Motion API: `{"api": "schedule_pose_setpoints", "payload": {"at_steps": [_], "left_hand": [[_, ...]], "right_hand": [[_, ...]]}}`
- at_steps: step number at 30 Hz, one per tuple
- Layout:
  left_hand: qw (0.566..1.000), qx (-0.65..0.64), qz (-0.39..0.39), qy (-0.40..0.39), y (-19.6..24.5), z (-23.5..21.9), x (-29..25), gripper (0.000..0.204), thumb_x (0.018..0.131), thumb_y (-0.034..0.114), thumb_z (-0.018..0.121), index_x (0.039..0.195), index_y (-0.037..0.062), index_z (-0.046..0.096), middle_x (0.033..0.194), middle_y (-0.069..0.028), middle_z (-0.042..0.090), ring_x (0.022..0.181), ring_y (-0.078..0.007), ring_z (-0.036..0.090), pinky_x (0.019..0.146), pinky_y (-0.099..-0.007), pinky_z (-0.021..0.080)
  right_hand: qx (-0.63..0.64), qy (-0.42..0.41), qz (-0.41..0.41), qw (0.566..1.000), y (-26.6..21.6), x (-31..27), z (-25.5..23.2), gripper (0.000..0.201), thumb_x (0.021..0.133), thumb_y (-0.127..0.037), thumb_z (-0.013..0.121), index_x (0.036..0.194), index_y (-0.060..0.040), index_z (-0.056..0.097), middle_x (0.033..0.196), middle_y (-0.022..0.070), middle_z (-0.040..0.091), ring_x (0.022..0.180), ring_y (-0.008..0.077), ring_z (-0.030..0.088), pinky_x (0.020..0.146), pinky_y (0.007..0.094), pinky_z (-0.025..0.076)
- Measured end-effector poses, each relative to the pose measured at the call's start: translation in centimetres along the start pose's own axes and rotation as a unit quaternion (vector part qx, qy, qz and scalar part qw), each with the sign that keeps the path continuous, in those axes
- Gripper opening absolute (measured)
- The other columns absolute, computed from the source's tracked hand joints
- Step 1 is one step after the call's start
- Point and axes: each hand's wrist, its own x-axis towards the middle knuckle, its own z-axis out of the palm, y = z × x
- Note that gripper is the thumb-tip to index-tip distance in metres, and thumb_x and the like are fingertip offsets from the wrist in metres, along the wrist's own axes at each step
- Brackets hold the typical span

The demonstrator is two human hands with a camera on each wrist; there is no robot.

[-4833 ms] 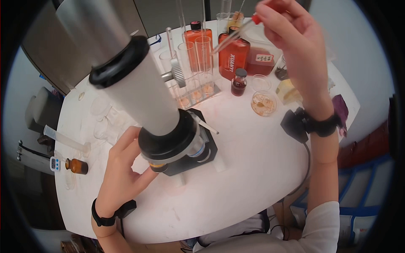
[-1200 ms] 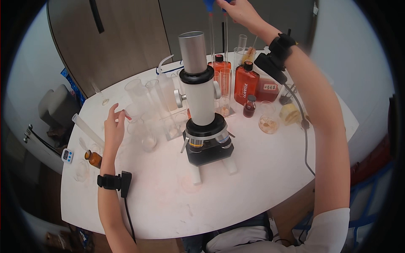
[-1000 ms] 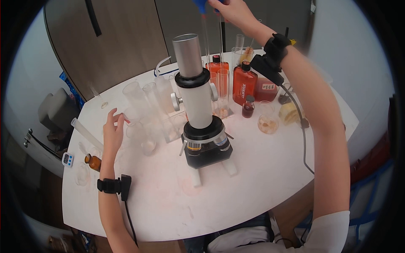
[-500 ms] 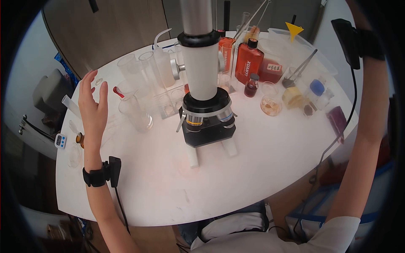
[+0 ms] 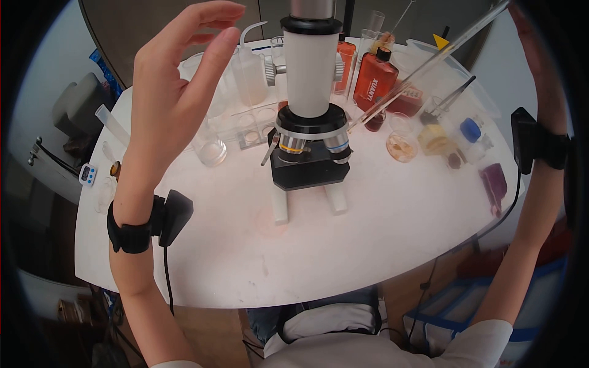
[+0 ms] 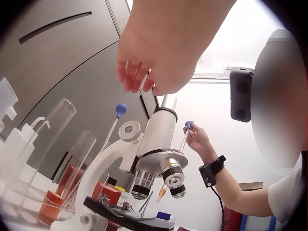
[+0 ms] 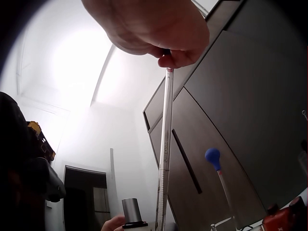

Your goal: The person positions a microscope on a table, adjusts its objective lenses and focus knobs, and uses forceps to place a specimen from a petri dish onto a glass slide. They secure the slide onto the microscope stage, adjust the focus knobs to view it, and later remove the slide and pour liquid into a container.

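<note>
My right hand point(image 6: 198, 140) pinches the blue bulb point(image 6: 187, 124) of a long graduated glass pipette point(image 7: 165, 139). In the head view that pipette point(image 5: 438, 59) slants down and left, its lower end just right of the objectives. Its tip point(image 6: 161, 193) looks orange in the left wrist view. My left hand point(image 5: 175, 98) is raised in the air left of the white microscope point(image 5: 310, 76), fingers loosely bent and holding nothing. Behind the microscope stands a second blue-bulbed pipette point(image 7: 222, 183).
Red bottles point(image 5: 373, 80), a small dark vial point(image 5: 375, 121) and a petri dish with pale pieces point(image 5: 402, 146) stand right of the microscope. To its left are a glass vessel point(image 5: 211, 153) and a wash bottle point(image 5: 250, 73). A timer point(image 5: 88, 175) lies at the left edge.
My right hand has lifted a blue-bulbed pipette from behind the microscope and carried it to the right. My left hand has let go of the microscope, moved left, then risen closer to the camera.
</note>
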Motion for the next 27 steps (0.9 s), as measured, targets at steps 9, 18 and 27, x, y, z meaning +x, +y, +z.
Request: {"api": "schedule_pose_setpoints", "payload": {"at_steps": [9,18,27], "left_hand": [[0.989,-0.065,-0.086,-0.105,2.1,0.9,-1.6,0.026,0.089,0.022,0.048,0.103,0.0014,0.057,0.100,-0.0087,0.062,0.095,-0.0166,0.057,0.087,-0.0287,0.040],[0.992,-0.009,-0.047,-0.116,1.6,1.1,-2.7,0.026,0.086,0.020,0.052,0.104,0.0014,0.057,0.101,-0.0094,0.061,0.096,-0.0179,0.057,0.084,-0.0292,0.041],[0.992,-0.010,-0.037,-0.119,1.5,1.1,-3.1,0.025,0.085,0.017,0.055,0.105,0.0018,0.057,0.102,-0.0092,0.061,0.097,-0.0179,0.057,0.085,-0.0298,0.042]], "right_hand": [[0.099,-0.140,0.102,0.980,3.9,0.1,-2.3,0.023,0.096,-0.019,0.034,0.076,-0.0078,0.038,0.063,0.0033,0.045,0.049,0.0098,0.041,0.045,0.0204,0.036],[0.067,-0.088,0.019,0.994,4.8,-1.7,-1.6,0.013,0.094,-0.020,0.042,0.092,-0.0088,0.047,0.067,-0.0033,0.044,0.049,0.0037,0.037,0.046,0.0172,0.028],[0.090,-0.098,0.065,0.989,5.0,-0.6,-2.3,0.014,0.094,-0.022,0.041,0.091,-0.0090,0.047,0.063,-0.0046,0.041,0.049,0.0042,0.035,0.047,0.0186,0.027]]}}
